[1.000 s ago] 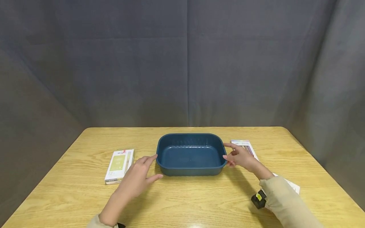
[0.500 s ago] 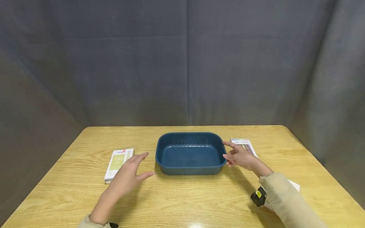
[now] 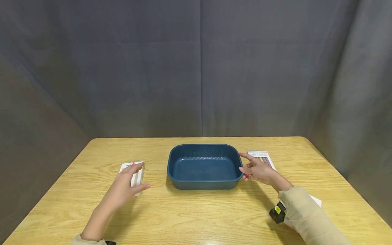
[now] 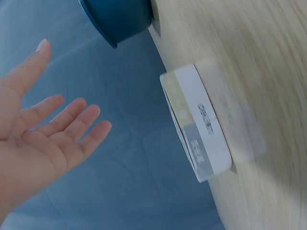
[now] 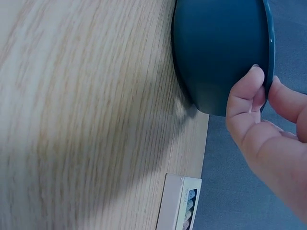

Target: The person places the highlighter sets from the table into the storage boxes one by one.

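A dark blue plastic basin (image 3: 205, 185) with rounded corners stands on the table. My right hand (image 3: 260, 170) pinches its right rim; in the right wrist view the thumb and curled fingers (image 5: 247, 91) meet across the edge of the basin (image 5: 216, 48). My left hand (image 3: 120, 189) is spread, palm toward the basin, over the flat white box (image 3: 137, 177) on the left and covers much of it. From the left wrist view, the open left hand (image 4: 53, 134) is apart from this white box (image 4: 201, 120), which has a yellow-green and grey side.
Beyond my right hand lies a white box (image 3: 257, 153) with a window showing coloured sticks; its end (image 5: 175, 201) appears in the right wrist view. Another white item (image 3: 316, 200) is mostly hidden by the right sleeve. Grey curtains (image 3: 196, 68) surround the wooden table (image 3: 196, 217).
My left hand has left the basin's left side and moved left over the white box. My right hand stays at the right rim, and the basin has hardly shifted.
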### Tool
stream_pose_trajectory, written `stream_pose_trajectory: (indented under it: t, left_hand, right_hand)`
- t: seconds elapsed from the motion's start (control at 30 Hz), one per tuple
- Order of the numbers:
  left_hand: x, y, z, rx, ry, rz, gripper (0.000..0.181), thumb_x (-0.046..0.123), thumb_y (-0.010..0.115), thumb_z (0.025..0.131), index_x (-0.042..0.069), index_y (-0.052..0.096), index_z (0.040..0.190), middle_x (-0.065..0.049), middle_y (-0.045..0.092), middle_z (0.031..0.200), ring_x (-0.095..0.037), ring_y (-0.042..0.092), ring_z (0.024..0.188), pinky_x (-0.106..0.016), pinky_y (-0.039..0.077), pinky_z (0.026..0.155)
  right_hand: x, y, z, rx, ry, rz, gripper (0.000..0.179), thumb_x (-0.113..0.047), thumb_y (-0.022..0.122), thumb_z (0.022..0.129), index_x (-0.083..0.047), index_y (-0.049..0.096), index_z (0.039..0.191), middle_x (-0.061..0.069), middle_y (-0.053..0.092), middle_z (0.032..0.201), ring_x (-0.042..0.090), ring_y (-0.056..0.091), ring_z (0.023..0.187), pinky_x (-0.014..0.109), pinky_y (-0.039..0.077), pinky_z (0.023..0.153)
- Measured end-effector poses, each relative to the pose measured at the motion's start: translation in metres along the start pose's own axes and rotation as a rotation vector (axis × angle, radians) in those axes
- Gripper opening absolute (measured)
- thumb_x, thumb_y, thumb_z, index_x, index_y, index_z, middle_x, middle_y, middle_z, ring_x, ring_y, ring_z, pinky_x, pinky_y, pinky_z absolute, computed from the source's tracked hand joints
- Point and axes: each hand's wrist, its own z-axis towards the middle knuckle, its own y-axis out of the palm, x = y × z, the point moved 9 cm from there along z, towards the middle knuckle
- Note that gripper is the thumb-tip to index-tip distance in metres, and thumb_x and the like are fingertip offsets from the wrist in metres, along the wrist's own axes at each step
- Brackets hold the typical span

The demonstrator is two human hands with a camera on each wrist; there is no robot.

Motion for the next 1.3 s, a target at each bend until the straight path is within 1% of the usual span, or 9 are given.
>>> stream_pose_trajectory:
  t: [0.17,0.3,0.4,0.53,0.63,0.8,1.03,1.17,1.3]
  left_hand:
    - [-0.016,-0.007,-0.001,-0.009,-0.01,-0.023,0.065,0.017,0.074,0.073,-0.006,0.044,0.126,-0.024,0.048,0.121,-0.038,0.046,0.108,-0.05,0.042,0.08]
    - [-0.029,-0.011,-0.002,-0.024,-0.024,-0.045,0.067,0.021,0.073,0.075,-0.006,0.042,0.127,-0.026,0.047,0.121,-0.041,0.045,0.107,-0.052,0.043,0.077]
    - [-0.038,-0.014,-0.004,-0.033,-0.041,-0.043,0.069,0.024,0.073,0.075,-0.005,0.041,0.128,-0.027,0.045,0.121,-0.043,0.045,0.106,-0.054,0.042,0.076]
    - [-0.049,-0.016,-0.007,-0.049,-0.069,-0.027,0.072,0.025,0.073,0.075,-0.008,0.038,0.128,-0.031,0.044,0.121,-0.047,0.043,0.106,-0.057,0.039,0.079]
    - [-0.056,-0.016,-0.008,-0.064,-0.09,-0.013,0.074,0.025,0.073,0.075,-0.011,0.036,0.128,-0.033,0.043,0.12,-0.049,0.042,0.106,-0.057,0.038,0.08]
    - [-0.065,-0.015,-0.008,-0.085,-0.128,-0.007,0.076,0.025,0.073,0.074,-0.012,0.034,0.129,-0.034,0.041,0.12,-0.049,0.042,0.106,-0.056,0.039,0.08]
    - [-0.08,-0.011,-0.009,-0.13,-0.197,0.007,0.084,0.028,0.074,0.073,-0.017,0.029,0.128,-0.039,0.033,0.123,-0.052,0.039,0.106,-0.057,0.039,0.078]
    - [-0.089,-0.009,-0.008,-0.156,-0.238,-0.009,0.088,0.029,0.075,0.071,-0.019,0.028,0.128,-0.04,0.031,0.124,-0.053,0.037,0.106,-0.056,0.039,0.078]
    - [-0.098,-0.008,-0.008,-0.17,-0.293,-0.028,0.088,0.027,0.075,0.071,-0.02,0.026,0.127,-0.041,0.032,0.124,-0.054,0.038,0.105,-0.054,0.041,0.077]
  right_hand:
    - [0.002,0.0,0.001,-0.014,-0.003,0.015,0.065,0.003,0.041,0.093,-0.002,-0.001,0.142,0.008,0.048,0.073,0.015,0.054,0.063,0.027,0.047,0.062]
    - [0.003,0.001,0.003,-0.032,-0.014,0.035,0.065,0.003,0.041,0.093,-0.001,-0.001,0.142,0.007,0.048,0.073,0.015,0.054,0.064,0.028,0.047,0.063]
    - [0.003,0.003,0.006,-0.059,-0.029,0.063,0.066,0.002,0.041,0.093,-0.002,-0.002,0.142,0.007,0.049,0.073,0.014,0.055,0.064,0.028,0.047,0.064]
    - [0.006,0.004,0.01,-0.093,-0.039,0.098,0.067,0.001,0.041,0.093,-0.002,-0.004,0.142,0.006,0.05,0.075,0.015,0.056,0.065,0.028,0.047,0.065]
    - [0.007,0.004,0.012,-0.1,-0.042,0.109,0.067,0.0,0.042,0.093,-0.002,-0.004,0.142,0.006,0.05,0.076,0.015,0.056,0.065,0.028,0.047,0.066]
    - [0.006,0.003,0.012,-0.109,-0.051,0.108,0.068,0.0,0.043,0.093,-0.002,-0.004,0.142,0.006,0.051,0.077,0.015,0.056,0.066,0.029,0.048,0.067]
    - [0.006,0.003,0.013,-0.11,-0.048,0.106,0.067,0.001,0.042,0.093,-0.002,-0.004,0.142,0.006,0.051,0.076,0.015,0.056,0.067,0.029,0.048,0.066]
    - [0.005,0.002,0.014,-0.112,-0.051,0.103,0.068,0.0,0.043,0.093,-0.002,-0.004,0.142,0.007,0.051,0.076,0.016,0.056,0.067,0.029,0.048,0.066]
    - [0.004,0.001,0.014,-0.108,-0.045,0.096,0.068,0.0,0.043,0.093,-0.003,-0.004,0.142,0.007,0.053,0.076,0.016,0.056,0.067,0.029,0.048,0.066]
